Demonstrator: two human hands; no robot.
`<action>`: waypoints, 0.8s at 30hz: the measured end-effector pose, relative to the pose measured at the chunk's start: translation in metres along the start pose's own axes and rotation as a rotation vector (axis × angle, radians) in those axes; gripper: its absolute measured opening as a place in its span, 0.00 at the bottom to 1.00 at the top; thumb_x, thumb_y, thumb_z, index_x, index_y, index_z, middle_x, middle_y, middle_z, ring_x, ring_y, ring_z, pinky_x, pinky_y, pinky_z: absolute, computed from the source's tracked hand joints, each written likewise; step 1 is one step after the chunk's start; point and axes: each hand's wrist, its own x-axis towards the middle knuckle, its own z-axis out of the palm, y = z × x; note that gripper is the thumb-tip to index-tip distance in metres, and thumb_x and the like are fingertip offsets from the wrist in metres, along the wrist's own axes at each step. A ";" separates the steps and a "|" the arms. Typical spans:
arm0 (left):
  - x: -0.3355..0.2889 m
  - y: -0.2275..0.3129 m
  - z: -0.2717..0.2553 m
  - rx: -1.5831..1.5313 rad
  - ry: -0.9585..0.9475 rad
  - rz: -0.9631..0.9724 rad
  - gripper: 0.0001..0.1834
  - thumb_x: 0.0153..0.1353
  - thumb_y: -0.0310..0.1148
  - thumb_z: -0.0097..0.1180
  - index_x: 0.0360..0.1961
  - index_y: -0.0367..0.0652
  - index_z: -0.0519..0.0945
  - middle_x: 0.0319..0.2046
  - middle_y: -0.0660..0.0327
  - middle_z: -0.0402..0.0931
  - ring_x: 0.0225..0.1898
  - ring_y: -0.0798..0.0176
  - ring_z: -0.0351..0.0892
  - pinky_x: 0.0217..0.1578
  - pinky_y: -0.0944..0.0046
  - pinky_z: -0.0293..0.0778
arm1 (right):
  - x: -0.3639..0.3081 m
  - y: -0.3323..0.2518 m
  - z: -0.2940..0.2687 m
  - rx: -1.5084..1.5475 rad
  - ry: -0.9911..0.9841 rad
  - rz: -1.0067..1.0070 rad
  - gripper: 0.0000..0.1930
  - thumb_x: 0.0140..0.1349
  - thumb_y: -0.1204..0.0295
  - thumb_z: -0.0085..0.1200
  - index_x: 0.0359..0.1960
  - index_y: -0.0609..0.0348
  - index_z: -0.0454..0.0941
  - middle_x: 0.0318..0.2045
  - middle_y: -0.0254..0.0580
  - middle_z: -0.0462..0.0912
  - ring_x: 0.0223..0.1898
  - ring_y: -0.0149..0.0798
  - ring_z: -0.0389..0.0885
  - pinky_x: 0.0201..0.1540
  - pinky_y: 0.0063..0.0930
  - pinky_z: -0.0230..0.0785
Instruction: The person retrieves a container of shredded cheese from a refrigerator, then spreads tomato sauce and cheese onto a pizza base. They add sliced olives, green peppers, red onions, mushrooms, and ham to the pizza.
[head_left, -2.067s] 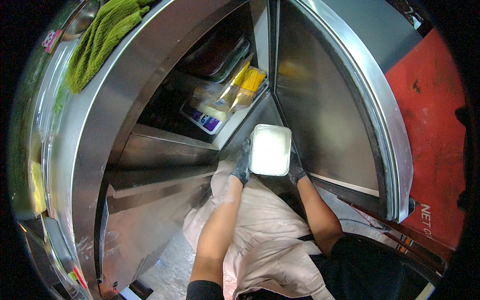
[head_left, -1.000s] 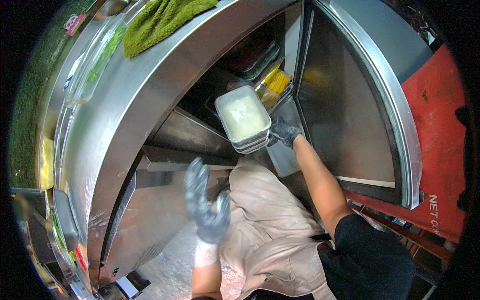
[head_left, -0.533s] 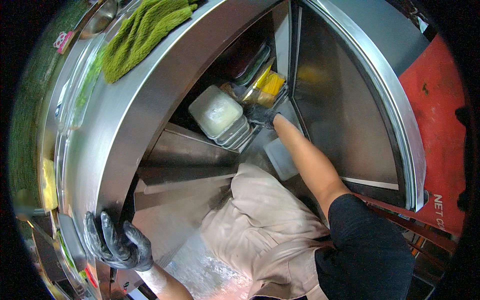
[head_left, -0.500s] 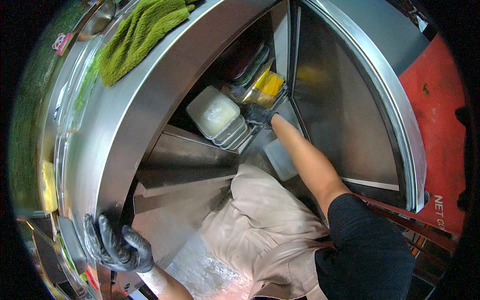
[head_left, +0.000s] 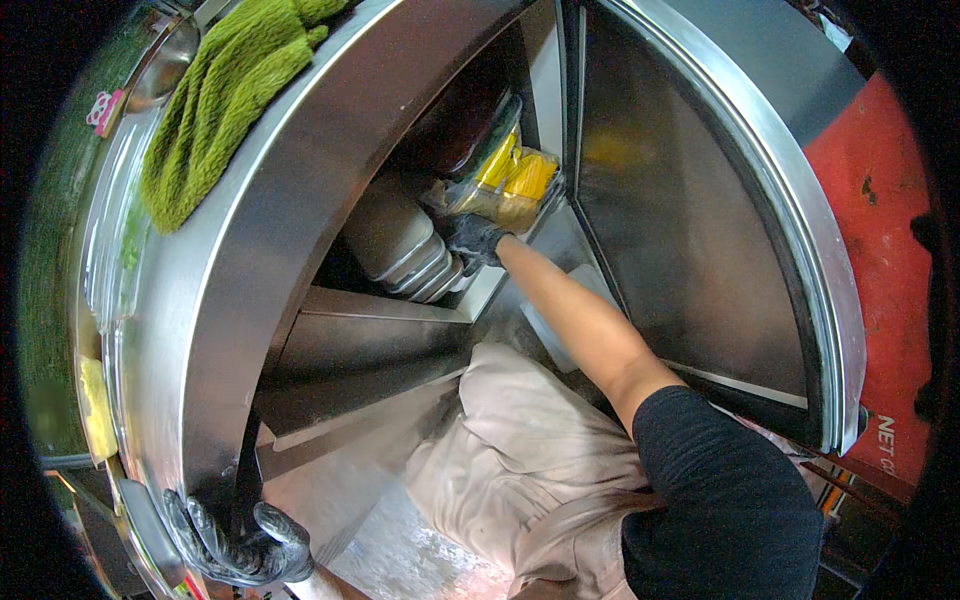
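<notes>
My right hand (head_left: 478, 243), in a black glove, reaches into an open steel cabinet beside a stack of clear plastic containers (head_left: 405, 262). Its fingers are partly hidden, so their grip does not show. Just beyond that hand lies a clear bag with bright yellow packets (head_left: 515, 178). Behind the bag is a dark, clear-walled container (head_left: 470, 135). At the lower left, my left hand (head_left: 240, 545), gloved in black too, is at the steel counter's front edge, fingers apart and holding nothing.
The cabinet door (head_left: 690, 210) stands swung out on the right. Low by my right forearm is a pale flat plastic piece (head_left: 560, 325). A green towel (head_left: 230, 100) lies on the counter (head_left: 225, 270), with clear containers (head_left: 125, 230) along its far side. A red surface (head_left: 880, 250) is beyond the door.
The view has shifted a little. My right hand and the container stack are further left, deeper in the cabinet, and the stack's pale top is now in shadow. My left hand stays at the counter edge.
</notes>
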 end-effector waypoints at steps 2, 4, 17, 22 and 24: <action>-0.004 0.000 -0.004 -0.066 -0.010 -0.096 0.26 0.63 0.36 0.64 0.60 0.34 0.77 0.59 0.43 0.76 0.58 0.43 0.78 0.56 0.49 0.79 | 0.010 0.004 0.004 0.067 0.030 -0.001 0.15 0.63 0.74 0.55 0.52 0.55 0.81 0.34 0.43 0.85 0.26 0.41 0.81 0.28 0.39 0.76; -0.008 0.001 -0.007 -0.122 0.005 -0.231 0.24 0.61 0.34 0.68 0.56 0.35 0.81 0.56 0.47 0.81 0.56 0.45 0.80 0.60 0.48 0.76 | 0.026 0.017 0.005 -0.182 0.028 0.015 0.16 0.66 0.63 0.56 0.50 0.54 0.83 0.35 0.45 0.85 0.34 0.43 0.82 0.37 0.41 0.79; -0.023 -0.012 -0.016 -0.066 -0.009 -0.136 0.26 0.61 0.37 0.68 0.57 0.33 0.79 0.54 0.46 0.82 0.54 0.44 0.81 0.58 0.46 0.77 | 0.131 0.120 0.030 -1.630 -0.258 -0.742 0.16 0.45 0.57 0.63 0.35 0.48 0.90 0.38 0.43 0.88 0.42 0.51 0.87 0.44 0.44 0.79; -0.033 -0.021 -0.010 0.497 -0.221 -0.432 0.33 0.62 0.51 0.62 0.60 0.37 0.76 0.58 0.44 0.77 0.58 0.40 0.77 0.61 0.40 0.69 | 0.139 0.142 0.047 -1.676 -0.404 -0.593 0.15 0.47 0.59 0.64 0.36 0.50 0.88 0.38 0.45 0.88 0.42 0.49 0.86 0.44 0.44 0.78; -0.021 -0.013 -0.009 0.377 -0.117 -0.257 0.34 0.63 0.53 0.60 0.60 0.37 0.76 0.58 0.45 0.76 0.58 0.40 0.77 0.60 0.40 0.69 | 0.140 0.148 0.054 -1.012 -0.186 -0.372 0.13 0.50 0.63 0.63 0.37 0.52 0.87 0.38 0.48 0.88 0.39 0.51 0.84 0.44 0.44 0.77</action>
